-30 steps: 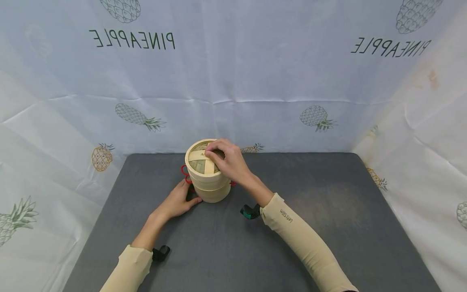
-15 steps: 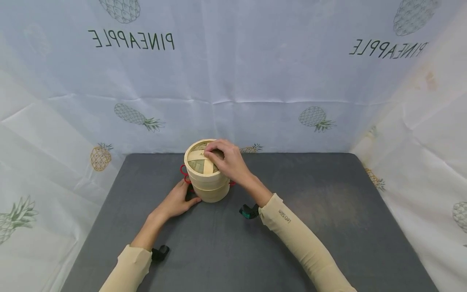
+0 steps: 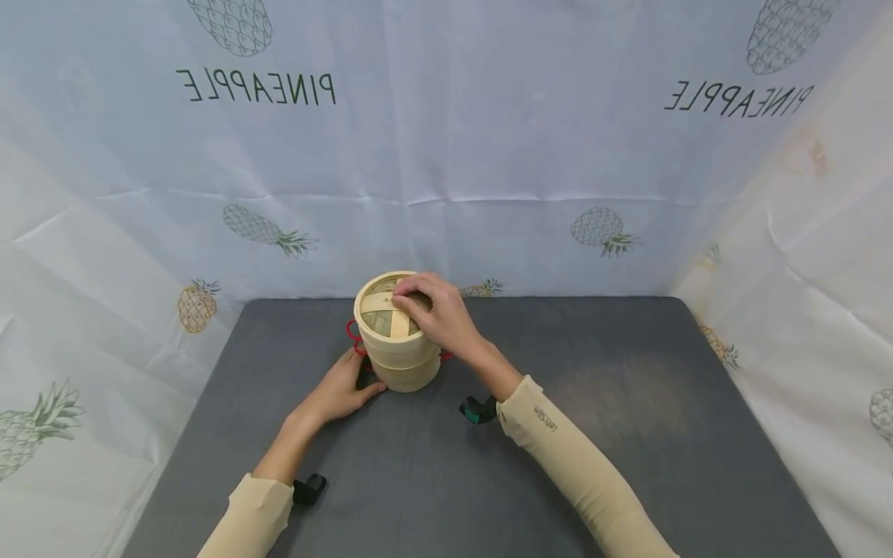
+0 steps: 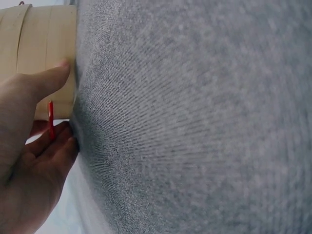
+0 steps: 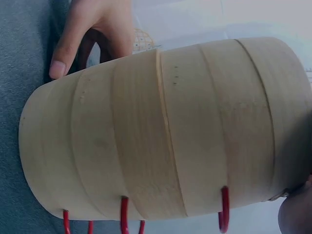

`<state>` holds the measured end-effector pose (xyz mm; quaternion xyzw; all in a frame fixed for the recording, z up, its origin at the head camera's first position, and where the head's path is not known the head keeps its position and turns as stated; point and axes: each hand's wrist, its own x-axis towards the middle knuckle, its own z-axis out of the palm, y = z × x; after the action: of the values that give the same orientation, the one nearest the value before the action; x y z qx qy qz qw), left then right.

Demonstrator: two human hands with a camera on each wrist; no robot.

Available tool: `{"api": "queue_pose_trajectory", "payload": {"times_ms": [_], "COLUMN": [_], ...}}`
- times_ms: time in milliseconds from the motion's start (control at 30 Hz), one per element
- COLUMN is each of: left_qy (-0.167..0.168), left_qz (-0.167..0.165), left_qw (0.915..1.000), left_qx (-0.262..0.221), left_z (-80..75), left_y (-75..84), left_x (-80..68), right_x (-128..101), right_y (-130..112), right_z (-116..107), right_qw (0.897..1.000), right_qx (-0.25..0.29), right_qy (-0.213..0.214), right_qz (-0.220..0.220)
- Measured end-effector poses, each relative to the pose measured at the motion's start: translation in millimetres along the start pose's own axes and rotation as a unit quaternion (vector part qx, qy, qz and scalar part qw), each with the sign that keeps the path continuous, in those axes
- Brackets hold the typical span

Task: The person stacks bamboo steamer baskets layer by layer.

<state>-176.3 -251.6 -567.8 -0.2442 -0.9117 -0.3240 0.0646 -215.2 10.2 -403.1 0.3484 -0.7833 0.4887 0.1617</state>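
Note:
A small bamboo steamer (image 3: 398, 353) of stacked tiers stands on the grey mat (image 3: 593, 403), left of centre near the back edge. Its woven lid (image 3: 380, 310) is on top. My right hand (image 3: 413, 301) lies over the lid, fingers curled, with the fingertips pinching the lid's strap. My left hand (image 3: 356, 373) rests against the steamer's base from the front left, thumb straight along the wall. Red wire loops (image 3: 352, 335) stick out of the steamer's side. In the left wrist view the thumb (image 4: 46, 80) touches the steamer (image 4: 39, 44) beside a red loop (image 4: 50, 119). The right wrist view shows the steamer (image 5: 161, 131) side-on.
A pale cloth (image 3: 488, 155) printed with pineapples hangs at the back and on both sides of the mat. Small dark camera mounts sit at my right wrist (image 3: 477, 409) and my left wrist (image 3: 309, 490). Bare grey mat stretches to the right and front.

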Motion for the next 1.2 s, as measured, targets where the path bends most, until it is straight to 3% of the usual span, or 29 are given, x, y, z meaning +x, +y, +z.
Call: {"api": "queue_pose_trajectory", "payload": {"times_ms": [200, 433, 500, 667, 733, 867, 967, 1200], "left_qy": [-0.004, 0.011, 0.015, 0.013, -0.002, -0.005, 0.007, -0.019], "left_qz": [-0.011, 0.018, 0.026, 0.012, -0.017, -0.029, -0.019, -0.069], "left_qw": [0.9999, 0.9994, 0.9993, 0.9996, 0.9995, 0.9987, 0.999, 0.9973], "left_qx": [0.0, -0.026, -0.024, -0.022, -0.026, -0.042, -0.041, -0.019], "left_z": [2.7, -7.6, -6.3, -10.5, -16.1, -12.7, -11.4, -33.8], "left_y": [1.7, 22.8, 19.0, 25.7, 36.5, 27.4, 20.7, 49.0], "left_x": [2.0, 4.0, 4.0, 4.5, 4.7, 1.9, -2.6, -8.2], "right_x": [-4.4, -13.5, -17.0, -26.7, -31.4, -42.2, -51.2, -75.1], "right_y": [4.3, 5.6, 5.2, 4.8, 5.3, 6.6, 8.7, 20.1], "right_z": [0.8, -10.1, -15.7, -33.5, -41.8, -60.0, -73.7, -103.7], "right_qw": [0.998, 0.994, 0.994, 0.993, 0.993, 0.992, 0.992, 0.99], "right_qx": [0.032, 0.053, 0.051, 0.041, 0.033, 0.015, 0.003, -0.042], "right_qy": [0.047, 0.088, 0.096, 0.109, 0.113, 0.122, 0.125, 0.133], "right_qz": [-0.029, -0.031, -0.027, -0.021, -0.019, -0.017, -0.019, -0.023]}}
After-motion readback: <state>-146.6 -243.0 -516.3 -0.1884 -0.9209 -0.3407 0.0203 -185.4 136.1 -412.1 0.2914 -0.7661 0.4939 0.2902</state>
